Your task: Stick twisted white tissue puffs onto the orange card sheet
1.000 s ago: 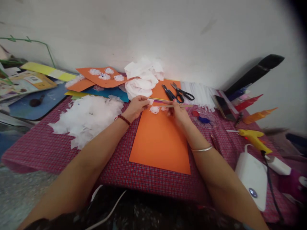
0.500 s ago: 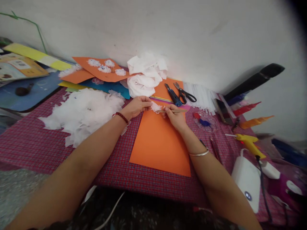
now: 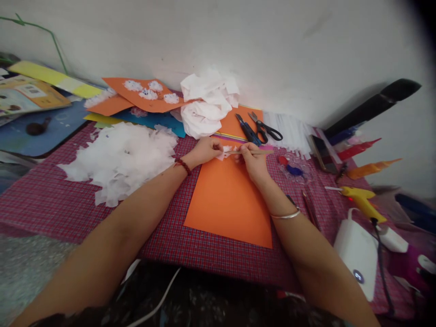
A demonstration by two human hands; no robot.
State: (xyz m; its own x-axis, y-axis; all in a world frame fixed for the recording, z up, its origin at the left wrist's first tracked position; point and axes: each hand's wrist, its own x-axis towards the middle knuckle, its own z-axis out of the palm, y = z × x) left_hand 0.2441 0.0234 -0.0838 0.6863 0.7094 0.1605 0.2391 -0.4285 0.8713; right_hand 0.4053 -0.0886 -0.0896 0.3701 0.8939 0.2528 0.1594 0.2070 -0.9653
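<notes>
A small piece of white tissue paper [image 3: 225, 153] is pinched in my left hand [image 3: 208, 150], over the far end of an orange sheet of paper [image 3: 228, 204]. From the right, my right hand [image 3: 252, 160] grips a thin light-brown stick [image 3: 264, 152] in its fingertips. The stick lies almost level, and its left end meets the tissue. Fingers hide part of the tissue. A large heap of torn white tissue pieces [image 3: 119, 159] lies left of my left forearm.
Beyond my hands are crumpled white tissue [image 3: 206, 116], a blue cutter [image 3: 248, 131] and black-handled scissors [image 3: 267, 131]. At the right lie a phone [image 3: 323, 153], a yellow glue gun [image 3: 363, 200] and a white box-shaped device [image 3: 356, 254]. Decorated orange paper [image 3: 145, 100] rests at back left.
My left hand has moved slightly closer to my right, and less of the tissue shows between them. The stick stays in my right hand. The camera view has shifted a little.
</notes>
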